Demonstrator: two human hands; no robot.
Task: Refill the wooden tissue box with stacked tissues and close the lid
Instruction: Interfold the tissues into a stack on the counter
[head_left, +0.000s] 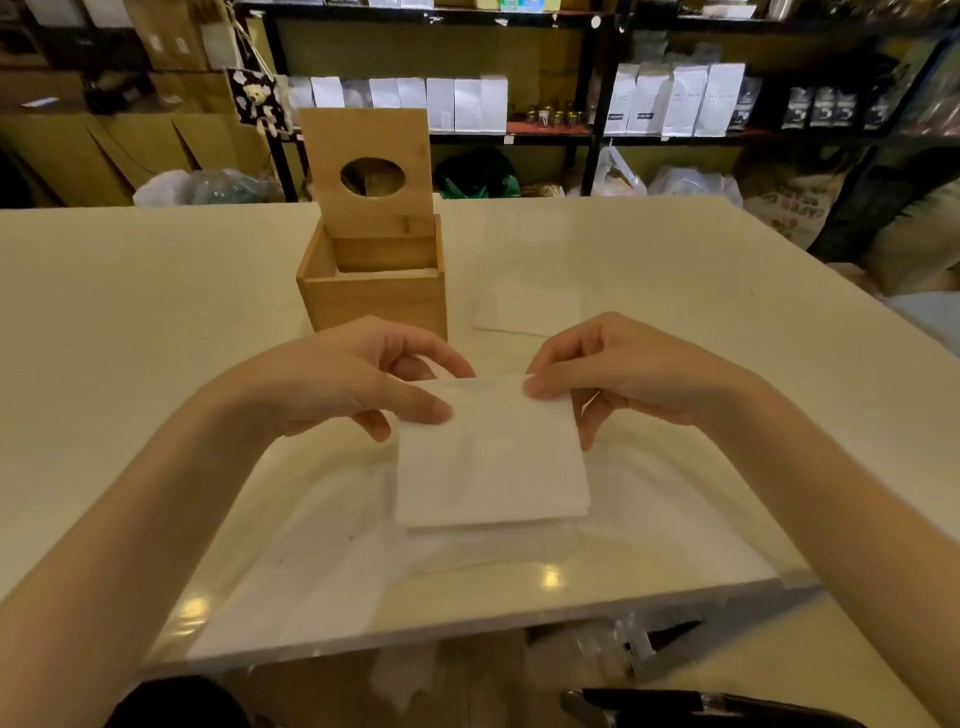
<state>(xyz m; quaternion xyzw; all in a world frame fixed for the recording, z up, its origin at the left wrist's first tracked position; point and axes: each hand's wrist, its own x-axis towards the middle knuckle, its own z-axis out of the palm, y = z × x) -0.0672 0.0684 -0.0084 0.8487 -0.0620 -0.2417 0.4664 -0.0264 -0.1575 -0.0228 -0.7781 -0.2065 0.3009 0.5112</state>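
Both hands (488, 384) pinch tissues (493, 462) above white table (156, 322); shelves (571, 78) behind.

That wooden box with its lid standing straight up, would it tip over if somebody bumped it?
Probably not easily: the square wooden tissue box sits flat on the white table with thick-looking walls. The upright lid with the oval hole raises its height, so a push up there might rock it or swing the lid shut.

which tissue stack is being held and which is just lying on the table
The near tissue stack is held: the left hand and right hand pinch its far corners. The other tissue pile lies untouched right of the wooden box.
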